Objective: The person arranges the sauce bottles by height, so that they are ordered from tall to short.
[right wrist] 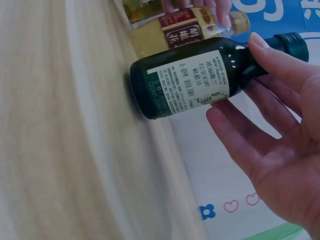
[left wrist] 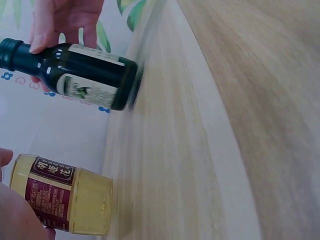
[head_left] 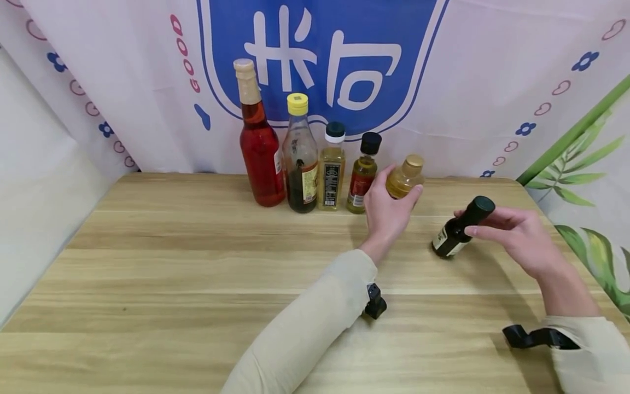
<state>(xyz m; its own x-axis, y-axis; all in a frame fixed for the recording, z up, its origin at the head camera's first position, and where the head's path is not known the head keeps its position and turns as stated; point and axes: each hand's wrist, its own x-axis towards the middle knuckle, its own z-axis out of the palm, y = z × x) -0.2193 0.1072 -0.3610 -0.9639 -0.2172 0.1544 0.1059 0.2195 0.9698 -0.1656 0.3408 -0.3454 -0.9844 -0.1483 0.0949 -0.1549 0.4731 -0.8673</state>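
My left hand (head_left: 389, 213) holds a small clear bottle of yellow oil (head_left: 404, 179) with a gold cap, its fingers and thumb on either side of the upper part. The dark red label of this bottle faces the left wrist view. Farther right, my right hand (head_left: 529, 238) pinches the neck of a dark green glass bottle (head_left: 451, 238) with a green cap and pale labels. This bottle leans slightly, its base (right wrist: 142, 95) close over the tabletop. Just left of the oil bottle stands a black-capped bottle with a red label (head_left: 361, 186).
In a row at the back stand a tall red bottle (head_left: 261, 158), a yellow-capped bottle of dark liquid (head_left: 302, 180) and a square oil bottle (head_left: 331, 180). Behind the wooden table (head_left: 172, 262) hangs a printed curtain (head_left: 162, 109).
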